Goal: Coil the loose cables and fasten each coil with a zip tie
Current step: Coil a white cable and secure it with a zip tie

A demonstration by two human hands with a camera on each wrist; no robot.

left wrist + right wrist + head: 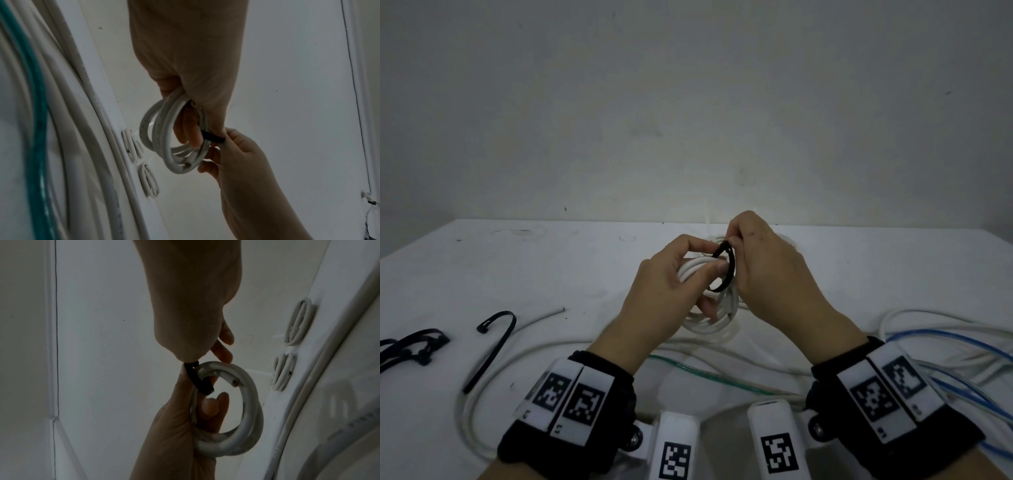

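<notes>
My left hand [707, 258] grips a small coil of white cable [709, 325] held above the table, with its fingers through the ring. A black zip tie [727, 274] loops around the coil's upper side. My right hand [736, 240] pinches the tie's top end between thumb and forefinger. In the left wrist view the left hand [189, 129] holds the coil [158, 142] and the tie [213, 138] crosses the strands beside the right hand [228, 139]. In the right wrist view the right hand [191, 357] pinches the tie [198, 381] at the top of the coil [251, 402].
Two small white coils [133, 146] [149, 183] lie on the white table [551, 267] beyond my hands. Loose white cable [517, 342], a green cable [705, 373] and blue cable [962, 342] sprawl along the near edge. Spare black zip ties [496, 335] [410, 346] lie at the left.
</notes>
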